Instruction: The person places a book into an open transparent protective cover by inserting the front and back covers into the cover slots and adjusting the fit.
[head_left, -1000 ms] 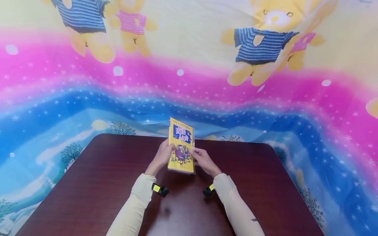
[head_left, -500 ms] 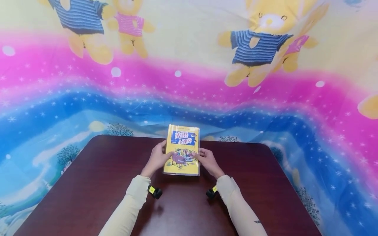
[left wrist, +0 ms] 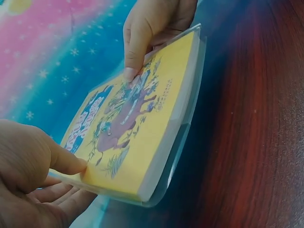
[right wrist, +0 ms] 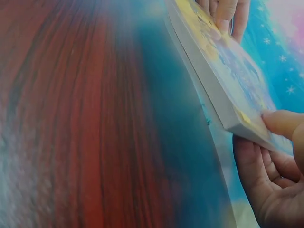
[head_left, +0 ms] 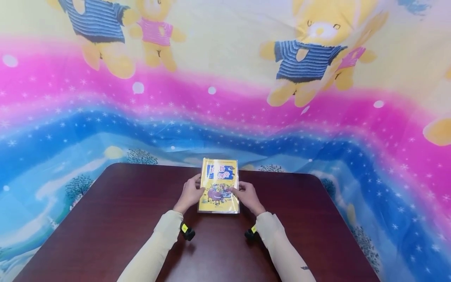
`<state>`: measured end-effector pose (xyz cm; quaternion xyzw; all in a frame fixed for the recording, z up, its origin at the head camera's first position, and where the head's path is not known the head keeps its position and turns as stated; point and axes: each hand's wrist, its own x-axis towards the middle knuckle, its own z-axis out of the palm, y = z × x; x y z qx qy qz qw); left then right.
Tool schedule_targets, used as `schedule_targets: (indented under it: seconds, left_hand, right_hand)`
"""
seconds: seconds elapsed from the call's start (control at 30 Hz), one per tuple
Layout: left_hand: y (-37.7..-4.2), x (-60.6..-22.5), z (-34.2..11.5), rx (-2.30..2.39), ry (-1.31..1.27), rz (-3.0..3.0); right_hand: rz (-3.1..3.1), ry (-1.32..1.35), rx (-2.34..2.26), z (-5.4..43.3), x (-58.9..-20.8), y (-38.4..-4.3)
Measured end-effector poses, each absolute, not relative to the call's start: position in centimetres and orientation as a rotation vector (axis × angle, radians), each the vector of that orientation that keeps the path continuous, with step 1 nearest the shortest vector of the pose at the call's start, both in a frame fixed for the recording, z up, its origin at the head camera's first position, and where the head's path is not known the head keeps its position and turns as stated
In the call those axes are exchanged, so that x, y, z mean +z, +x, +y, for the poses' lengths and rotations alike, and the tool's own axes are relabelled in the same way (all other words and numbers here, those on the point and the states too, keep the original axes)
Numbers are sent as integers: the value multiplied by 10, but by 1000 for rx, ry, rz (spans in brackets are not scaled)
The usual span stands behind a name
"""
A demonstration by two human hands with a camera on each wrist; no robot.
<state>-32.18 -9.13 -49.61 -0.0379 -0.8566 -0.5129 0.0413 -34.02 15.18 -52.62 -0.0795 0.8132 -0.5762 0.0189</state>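
Note:
A yellow book [head_left: 219, 196] in a clear plastic cover is held above the table, its front cover facing me. The cover bears a blue title block and a purple cartoon animal. My left hand [head_left: 190, 192] grips the left edge, thumb on the front and fingers behind. At the opposite edge my right hand [head_left: 247, 196] holds it the same way. The left wrist view shows the book [left wrist: 128, 123] tilted, with the left thumb pressing its face. In the right wrist view the white page block [right wrist: 209, 85] shows between the two hands.
A dark reddish-brown table [head_left: 116, 219] lies beneath the hands. Behind it hangs a printed cloth backdrop [head_left: 225, 109] with bears, snowflakes and trees. Black straps with yellow labels sit on both wrists, the left strap [head_left: 187, 232] and the right strap [head_left: 250, 233].
The book has turned from an angled pose to face me more squarely and has come slightly lower. Both hands keep hold of its edges throughout.

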Motion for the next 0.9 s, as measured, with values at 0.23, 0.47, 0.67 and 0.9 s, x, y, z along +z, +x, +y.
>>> schedule_targets:
  seconds: [0.23, 0.47, 0.67, 0.9]
  left_hand:
    - [-333, -504, -83, -1581, -114, -2606]
    - [-338, -513, -72, -1667, -134, -2587]
    - [-338, -522, -66, -1743, -104, -2638]
    - [-339, -527, -62, -1692, -67, -2687]
  right_hand:
    - [2627, -205, -1667, 155, -524, -347]
    - [2723, -86, -1556, 159, -526, -353]
    - [2743, -27, -1525, 162, -530, -355]
    - [2750, 4, -1472, 162, -534, -354]
